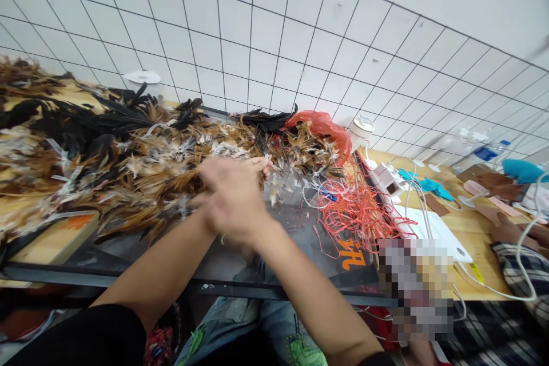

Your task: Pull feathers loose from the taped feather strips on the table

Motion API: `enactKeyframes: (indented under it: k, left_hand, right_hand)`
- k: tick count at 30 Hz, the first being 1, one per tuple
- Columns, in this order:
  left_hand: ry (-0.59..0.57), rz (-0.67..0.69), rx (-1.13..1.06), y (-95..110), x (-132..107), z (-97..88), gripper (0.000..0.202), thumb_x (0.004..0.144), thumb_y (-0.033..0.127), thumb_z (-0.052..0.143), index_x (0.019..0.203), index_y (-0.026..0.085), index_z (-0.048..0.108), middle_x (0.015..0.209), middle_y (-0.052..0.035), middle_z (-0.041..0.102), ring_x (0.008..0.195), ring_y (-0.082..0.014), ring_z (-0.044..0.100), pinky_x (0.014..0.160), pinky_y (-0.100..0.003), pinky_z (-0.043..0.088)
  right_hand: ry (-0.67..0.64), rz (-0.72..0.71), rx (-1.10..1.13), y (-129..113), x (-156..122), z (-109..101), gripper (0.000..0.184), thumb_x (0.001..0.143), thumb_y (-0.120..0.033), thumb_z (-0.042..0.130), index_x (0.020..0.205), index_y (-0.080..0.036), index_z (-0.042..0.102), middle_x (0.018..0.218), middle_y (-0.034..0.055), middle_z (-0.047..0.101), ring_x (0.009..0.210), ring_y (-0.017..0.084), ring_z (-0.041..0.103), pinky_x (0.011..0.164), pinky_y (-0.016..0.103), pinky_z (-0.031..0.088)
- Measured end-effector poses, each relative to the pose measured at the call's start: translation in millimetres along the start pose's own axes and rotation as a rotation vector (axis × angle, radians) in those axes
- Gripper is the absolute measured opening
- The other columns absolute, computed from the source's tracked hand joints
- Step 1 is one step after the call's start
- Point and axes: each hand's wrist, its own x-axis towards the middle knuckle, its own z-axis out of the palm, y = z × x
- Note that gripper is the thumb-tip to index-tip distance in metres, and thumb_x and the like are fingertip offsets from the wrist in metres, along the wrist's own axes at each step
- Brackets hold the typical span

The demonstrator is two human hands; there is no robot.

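Note:
My two hands overlap in front of the feather pile, both above the dark tabletop. My right hand (238, 203) lies across the left and is smeared by motion, so its grip does not show. From behind it the fingertips of my left hand (262, 167) stick out, pressed together near some small pale feathers (275, 187). Whatever they pinch is too small or hidden to make out. Brown, white and black feathers (171, 163), some in bundles, spread just beyond and left of the hands. A tangle of red string (355, 214) lies to the right.
A red plastic bag (323, 126) and a white lidded cup (362, 127) stand near the wire grid (253, 34). Right of the string are a white flat device (433, 231) and loose cables. Another person's plaid sleeve (514, 269) is at the far right.

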Motion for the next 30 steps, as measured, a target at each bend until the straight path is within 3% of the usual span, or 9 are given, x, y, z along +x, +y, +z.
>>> enactKeyframes:
  k: [2,4,8,12,15,18,21,23,30]
  left_hand:
    - [-0.066,0.001,-0.104,1,2,-2.5,0.020,0.085,0.017,0.054,0.068,0.012,0.063,0.051,0.0034,0.046,0.048,-0.0112,0.049,0.047,-0.020,0.044]
    - [-0.145,0.000,-0.308,2,6,-7.3,0.014,0.082,0.014,0.060,0.069,0.012,0.062,0.051,0.0030,0.047,0.049,-0.0098,0.050,0.050,-0.020,0.045]
    - [-0.123,0.087,-0.480,5,14,-17.7,0.013,0.078,0.023,0.068,0.072,0.013,0.062,0.055,0.0032,0.048,0.050,-0.0074,0.048,0.051,-0.019,0.044]
    - [-0.045,0.156,-0.472,9,16,-22.3,0.016,0.077,0.026,0.069,0.072,0.013,0.062,0.056,0.0043,0.046,0.040,-0.0019,0.033,0.039,-0.016,0.026]
    - [-0.025,0.152,-0.450,9,16,-22.2,0.018,0.075,0.029,0.070,0.072,0.013,0.061,0.056,0.0046,0.045,0.038,-0.0009,0.027,0.036,-0.017,0.017]
    - [-0.022,0.145,-0.436,8,16,-22.2,0.019,0.075,0.030,0.070,0.072,0.013,0.061,0.056,0.0044,0.045,0.037,-0.0009,0.027,0.036,-0.017,0.015]
    - [-0.019,0.148,-0.450,8,17,-23.5,0.019,0.075,0.029,0.070,0.074,0.013,0.062,0.057,0.0043,0.046,0.037,-0.0006,0.027,0.036,-0.016,0.015]
    - [-0.008,0.153,-0.469,10,17,-24.7,0.018,0.075,0.029,0.070,0.075,0.012,0.062,0.057,0.0044,0.046,0.037,-0.0003,0.027,0.035,-0.016,0.015]
    - [0.042,0.161,-0.495,12,17,-27.2,0.017,0.076,0.026,0.070,0.074,0.011,0.062,0.055,0.0047,0.046,0.036,0.0003,0.027,0.035,-0.013,0.015]
  right_hand:
    - [-0.274,-0.264,-0.117,-30,-12,24,0.029,0.088,-0.049,0.052,0.115,-0.043,0.062,0.115,-0.0050,0.068,0.118,0.016,0.056,0.114,0.039,0.029]
    - [-0.276,-0.271,-0.151,-41,-19,34,0.032,0.089,-0.052,0.050,0.113,-0.037,0.065,0.130,-0.0036,0.062,0.128,0.014,0.048,0.117,0.034,0.024]
    - [-0.119,-0.036,-0.062,1,-16,-5,0.026,0.093,-0.036,0.049,0.110,-0.032,0.068,0.120,0.0000,0.067,0.113,0.015,0.058,0.103,0.033,0.039]
    - [0.122,0.499,-0.224,72,-20,-59,0.019,0.087,-0.028,0.055,0.089,-0.025,0.074,0.093,0.0048,0.072,0.086,0.018,0.063,0.082,0.031,0.046]
    - [-0.175,0.769,-0.373,100,-38,-66,0.009,0.076,-0.028,0.066,0.075,-0.024,0.074,0.073,0.0033,0.070,0.073,0.019,0.063,0.070,0.029,0.044]
    - [-0.285,0.642,-0.288,107,-50,-52,0.018,0.077,-0.030,0.065,0.091,-0.027,0.075,0.086,0.0028,0.072,0.078,0.018,0.064,0.072,0.027,0.045]
    - [-0.165,0.629,-0.365,112,-44,-45,0.024,0.081,-0.028,0.060,0.101,-0.026,0.074,0.097,0.0051,0.072,0.088,0.019,0.064,0.079,0.028,0.045]
    - [-0.113,0.667,-0.432,118,-32,-49,0.025,0.082,-0.027,0.058,0.101,-0.027,0.074,0.100,0.0053,0.072,0.092,0.019,0.064,0.082,0.028,0.045]
    - [-0.243,0.791,-0.509,123,10,-80,0.019,0.078,-0.030,0.063,0.092,-0.029,0.075,0.093,0.0021,0.074,0.092,0.019,0.065,0.077,0.026,0.045]
